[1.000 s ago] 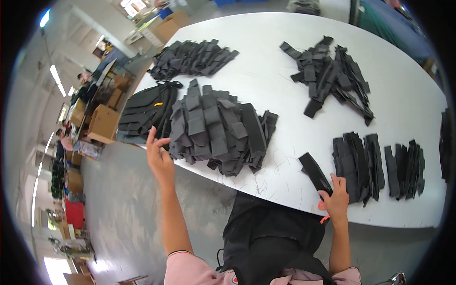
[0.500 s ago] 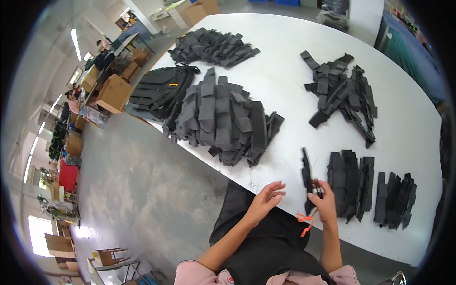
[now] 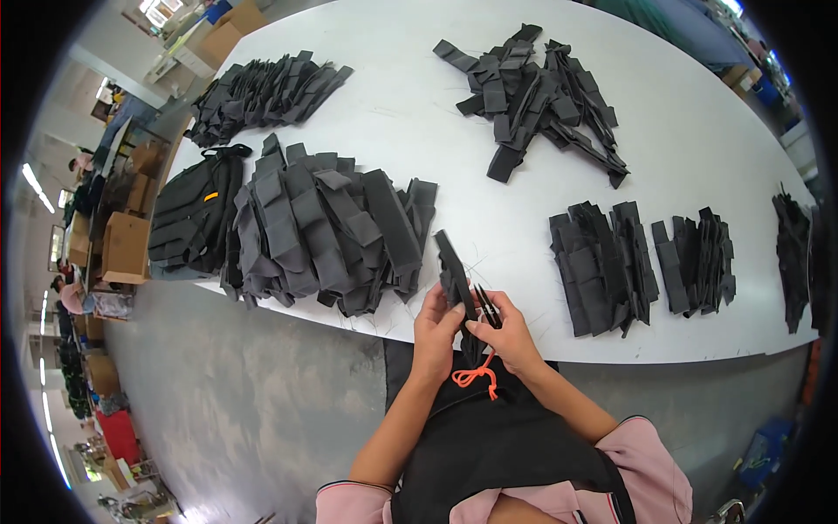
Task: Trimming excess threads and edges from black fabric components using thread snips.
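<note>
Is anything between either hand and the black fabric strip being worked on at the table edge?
Nothing visible. The left hand and right hand both grip the black fabric strip directly at the white table edge. The right hand also holds small snips with an orange cord beside the strip.

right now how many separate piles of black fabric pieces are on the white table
7: far left, front left, far centre, two front right, two at right edge, possibly more out of view.
</note>
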Motion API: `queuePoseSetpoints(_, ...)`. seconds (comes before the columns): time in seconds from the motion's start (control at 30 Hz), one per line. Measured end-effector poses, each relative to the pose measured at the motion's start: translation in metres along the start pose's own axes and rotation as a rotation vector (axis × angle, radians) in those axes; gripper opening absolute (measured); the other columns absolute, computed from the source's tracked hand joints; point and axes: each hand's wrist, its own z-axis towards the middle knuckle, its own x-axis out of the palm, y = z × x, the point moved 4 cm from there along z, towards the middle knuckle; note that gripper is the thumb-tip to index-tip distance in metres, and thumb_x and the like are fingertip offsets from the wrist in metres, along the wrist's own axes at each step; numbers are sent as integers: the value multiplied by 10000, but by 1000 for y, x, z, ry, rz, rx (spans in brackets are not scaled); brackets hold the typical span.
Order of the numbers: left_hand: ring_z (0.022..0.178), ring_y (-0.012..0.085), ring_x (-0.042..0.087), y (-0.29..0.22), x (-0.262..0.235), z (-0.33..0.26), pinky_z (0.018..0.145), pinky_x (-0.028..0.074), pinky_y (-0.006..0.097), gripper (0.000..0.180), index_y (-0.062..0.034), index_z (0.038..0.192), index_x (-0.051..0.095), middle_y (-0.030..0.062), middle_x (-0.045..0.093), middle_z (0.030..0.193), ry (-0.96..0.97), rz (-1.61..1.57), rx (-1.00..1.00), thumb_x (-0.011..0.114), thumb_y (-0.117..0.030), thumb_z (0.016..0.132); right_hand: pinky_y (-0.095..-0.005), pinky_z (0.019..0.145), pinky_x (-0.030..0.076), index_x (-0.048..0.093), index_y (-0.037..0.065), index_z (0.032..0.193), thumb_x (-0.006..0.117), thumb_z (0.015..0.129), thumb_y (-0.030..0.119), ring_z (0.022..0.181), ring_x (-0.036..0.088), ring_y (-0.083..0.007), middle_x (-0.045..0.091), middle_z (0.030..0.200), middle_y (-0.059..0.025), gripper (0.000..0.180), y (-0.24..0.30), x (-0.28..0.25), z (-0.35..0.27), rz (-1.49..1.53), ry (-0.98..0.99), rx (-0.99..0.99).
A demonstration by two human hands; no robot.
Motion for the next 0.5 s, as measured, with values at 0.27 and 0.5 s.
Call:
queuePoseSetpoints(0.27, 976, 151, 550, -1, -28, 4, 845, 439, 255, 462, 8, 1278, 377, 95, 541, 1124, 25, 284, 93, 509, 42, 837, -252, 748, 477, 464, -10, 1213, 683, 747, 40, 903, 569, -146, 521, 1150, -86, 517, 26, 45, 16, -168, -42, -158)
queuePoseSetpoints(0.5, 1020, 177, 530, -24, -59, 10, 837, 456, 267, 419, -1, 1203, 406, 121, 482, 1144, -77, 318, 130, 519, 90, 810, -253, 685, 476, 577, 5, 1110, 585, 694, -38, 754, 589, -132, 623, 934, -76, 418, 6, 61, 36, -320, -155, -181)
